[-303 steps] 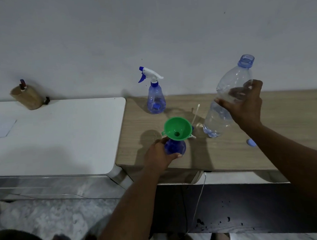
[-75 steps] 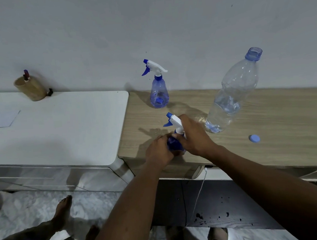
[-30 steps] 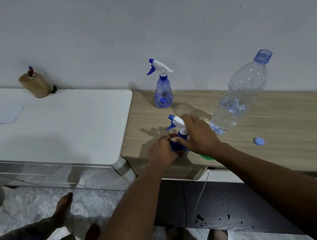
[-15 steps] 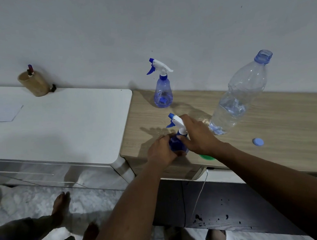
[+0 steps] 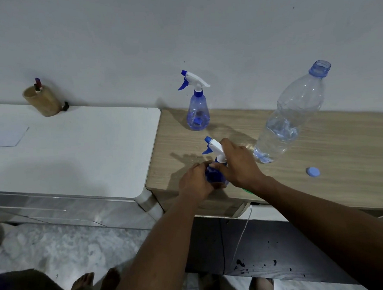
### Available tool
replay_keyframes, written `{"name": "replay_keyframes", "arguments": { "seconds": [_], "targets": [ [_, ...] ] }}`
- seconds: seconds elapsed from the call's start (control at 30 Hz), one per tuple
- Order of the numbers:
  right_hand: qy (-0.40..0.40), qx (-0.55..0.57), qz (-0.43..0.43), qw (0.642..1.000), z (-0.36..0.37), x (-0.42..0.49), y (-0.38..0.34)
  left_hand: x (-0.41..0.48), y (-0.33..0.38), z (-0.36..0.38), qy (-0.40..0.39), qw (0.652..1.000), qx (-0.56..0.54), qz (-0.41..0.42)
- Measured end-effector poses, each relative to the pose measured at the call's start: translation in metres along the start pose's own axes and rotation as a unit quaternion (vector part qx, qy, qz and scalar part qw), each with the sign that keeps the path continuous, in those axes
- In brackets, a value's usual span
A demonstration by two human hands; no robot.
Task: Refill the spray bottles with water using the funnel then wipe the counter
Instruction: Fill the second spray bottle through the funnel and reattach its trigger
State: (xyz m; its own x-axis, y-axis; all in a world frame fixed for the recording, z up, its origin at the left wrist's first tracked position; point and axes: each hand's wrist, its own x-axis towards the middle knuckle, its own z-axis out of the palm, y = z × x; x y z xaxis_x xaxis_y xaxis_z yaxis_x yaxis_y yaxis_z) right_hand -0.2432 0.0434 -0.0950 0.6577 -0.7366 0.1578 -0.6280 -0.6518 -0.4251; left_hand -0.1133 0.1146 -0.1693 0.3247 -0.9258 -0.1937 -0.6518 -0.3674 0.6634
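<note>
Gripping left hand (image 5: 196,182): fingers curled round the blue body of the near spray bottle (image 5: 213,176), at the wooden counter's (image 5: 343,149) front edge.
Right hand (image 5: 238,164): fingers clasp that bottle's neck, under the white trigger head.
Near bottle axis: upright, nozzle pointing left and away.
Far spray bottle (image 5: 197,109): upright by the wall, nozzle pointing left.
Water bottle (image 5: 292,116): uncapped, standing to the right.

near spray bottle (image 5: 216,174) at counter (image 5: 321,159) front edge, second spray bottle (image 5: 197,108) behind it, water bottle (image 5: 289,116) right
</note>
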Motion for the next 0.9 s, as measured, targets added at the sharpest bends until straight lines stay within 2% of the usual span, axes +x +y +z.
{"name": "replay_keyframes", "arguments": {
  "seconds": [0.17, 0.27, 0.37, 0.5, 0.7, 0.9],
  "targets": [
    [0.016, 0.015, 0.050, 0.999, 0.005, 0.000, 0.001, 0.000, 0.003, -0.006, -0.005, 1.000, 0.006, 0.007],
    [0.014, 0.153, 0.113, 0.982, -0.001, -0.002, 0.007, -0.004, 0.002, -0.011, -0.027, 0.998, -0.059, 0.013],
    [0.040, 0.340, 0.162, 0.926, -0.008, -0.009, 0.010, -0.011, 0.003, -0.015, -0.083, 0.989, -0.120, 0.003],
    [-0.003, 0.484, 0.234, 0.843, -0.002, -0.022, 0.014, -0.017, 0.012, -0.016, -0.169, 0.969, -0.177, -0.033],
    [-0.030, 0.504, 0.261, 0.823, 0.012, -0.030, 0.015, -0.028, 0.031, -0.016, -0.315, 0.932, -0.172, -0.052],
    [-0.027, 0.440, 0.299, 0.846, 0.019, -0.039, 0.011, -0.037, 0.035, -0.009, -0.373, 0.904, -0.178, -0.108]
  ]
}}
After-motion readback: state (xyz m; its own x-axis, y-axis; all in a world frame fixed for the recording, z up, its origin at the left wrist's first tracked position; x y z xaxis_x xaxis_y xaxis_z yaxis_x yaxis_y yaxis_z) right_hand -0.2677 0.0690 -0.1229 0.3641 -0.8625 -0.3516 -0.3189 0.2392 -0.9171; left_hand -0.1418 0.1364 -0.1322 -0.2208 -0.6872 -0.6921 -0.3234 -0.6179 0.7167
